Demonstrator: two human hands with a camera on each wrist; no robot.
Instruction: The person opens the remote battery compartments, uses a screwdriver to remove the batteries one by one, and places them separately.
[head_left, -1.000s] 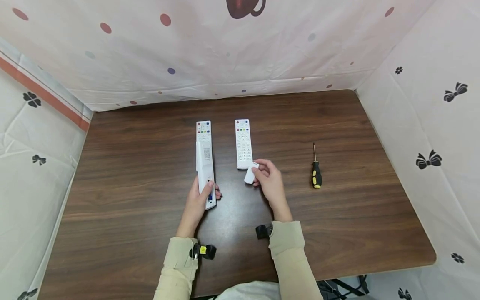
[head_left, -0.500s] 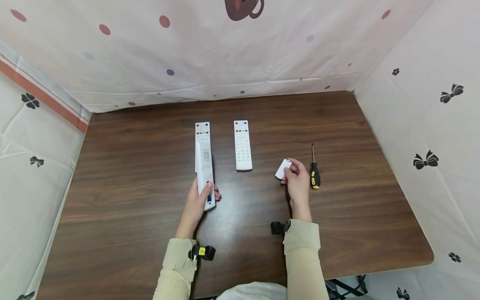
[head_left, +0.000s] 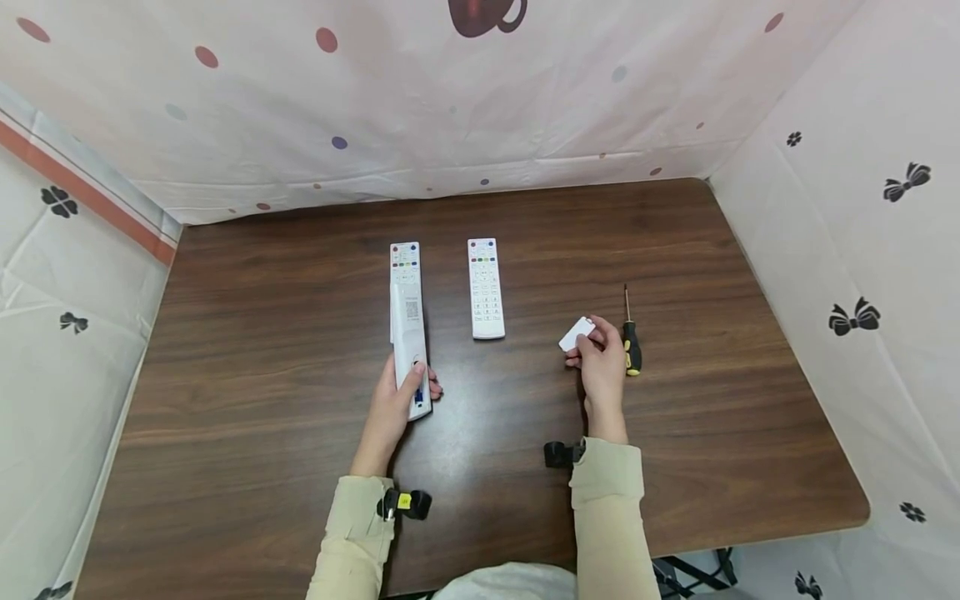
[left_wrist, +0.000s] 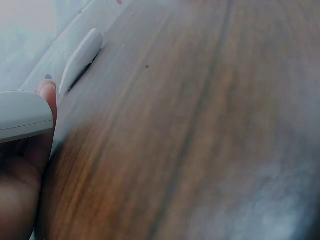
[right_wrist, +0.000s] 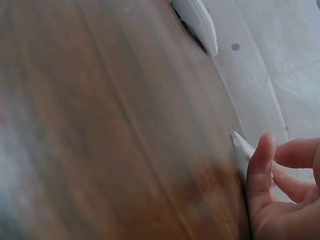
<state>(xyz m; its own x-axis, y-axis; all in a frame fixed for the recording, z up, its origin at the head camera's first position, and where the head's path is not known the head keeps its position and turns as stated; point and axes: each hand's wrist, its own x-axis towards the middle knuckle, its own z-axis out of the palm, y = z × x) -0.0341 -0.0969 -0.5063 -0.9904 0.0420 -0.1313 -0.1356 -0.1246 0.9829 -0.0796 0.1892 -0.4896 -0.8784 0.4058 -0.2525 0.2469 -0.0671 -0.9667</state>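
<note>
In the head view my left hand (head_left: 390, 400) grips the near end of a white remote control (head_left: 408, 333), back side up, thumb across its battery bay, where a bit of blue shows. The far end of this remote overlaps a second white remote (head_left: 405, 257), which lies buttons up. Over to the right, my right hand (head_left: 603, 367) pinches a small white battery cover (head_left: 576, 334) between thumb and fingers. The cover's thin edge (right_wrist: 242, 145) shows beyond the thumb in the right wrist view. Just right of that hand lies a black and yellow screwdriver (head_left: 632, 346).
A third white remote (head_left: 486, 292) lies buttons up on the brown wooden table (head_left: 262, 375), between the hands and farther back. Patterned white cloth (head_left: 450, 117) hangs along the table's back and sides.
My right hand has carried the battery cover rightward, from the near end of the middle remote to beside the screwdriver. My left hand and its remote have stayed put.
</note>
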